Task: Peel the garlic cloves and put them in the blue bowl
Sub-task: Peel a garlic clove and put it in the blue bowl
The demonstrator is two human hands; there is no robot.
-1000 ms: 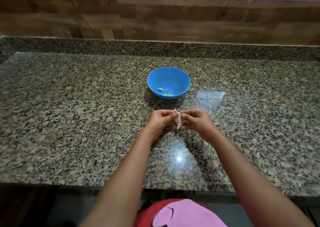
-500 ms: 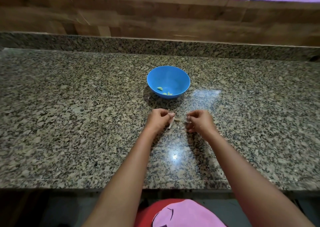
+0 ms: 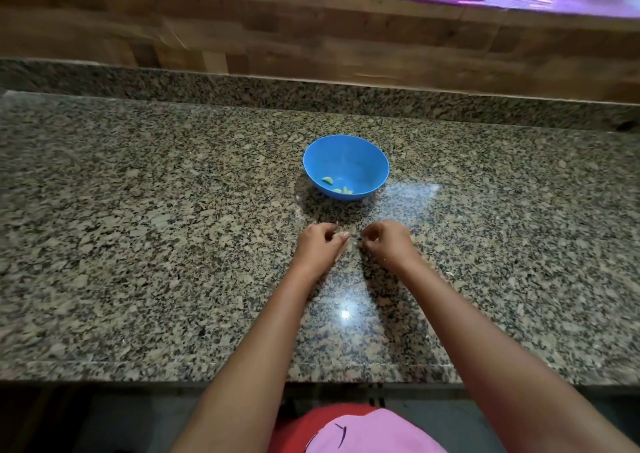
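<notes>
Left hand (image 3: 320, 245) and right hand (image 3: 388, 243) curled on table (image 3: 138, 245) near blue bowl (image 3: 367, 162), contents unclear.

bowl (image 3: 346, 162) on counter (image 3: 138, 245), hands (image 3: 320, 245) before it

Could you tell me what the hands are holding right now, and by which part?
Both the left hand and right hand have curled fingers, but blur hides what they pinch and where.
</notes>
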